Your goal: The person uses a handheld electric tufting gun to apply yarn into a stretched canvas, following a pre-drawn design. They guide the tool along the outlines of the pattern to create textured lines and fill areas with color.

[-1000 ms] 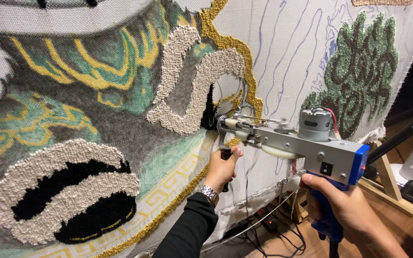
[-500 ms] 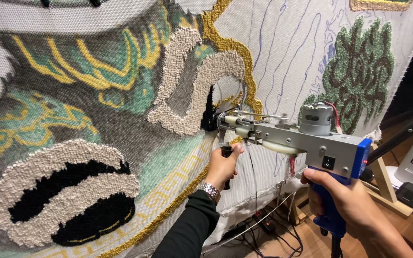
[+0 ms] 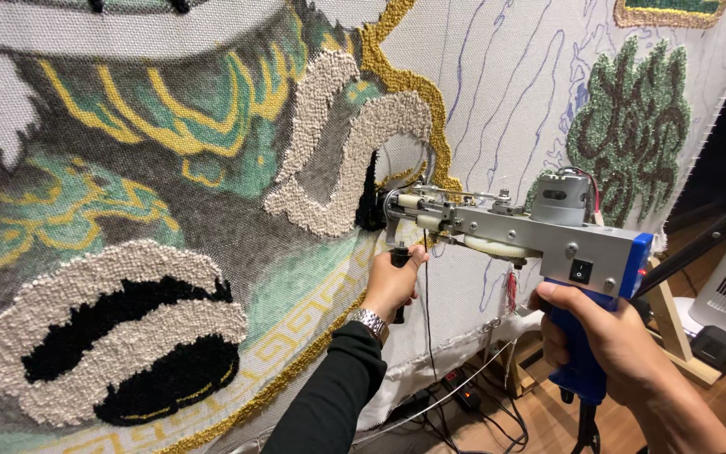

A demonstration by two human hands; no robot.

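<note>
I see grey metal tufting gun with blue grip (image 3: 514,231) sitting slightly lower against cloth than half second ago, tip at black patch of stretched tufted rug cloth (image 3: 212,168), centre. Right hand (image 3: 607,336) clenched round blue grip, near right. Left hand (image 3: 392,286) grasping black front handle; needle hidden, wrist edge cut off.
</note>
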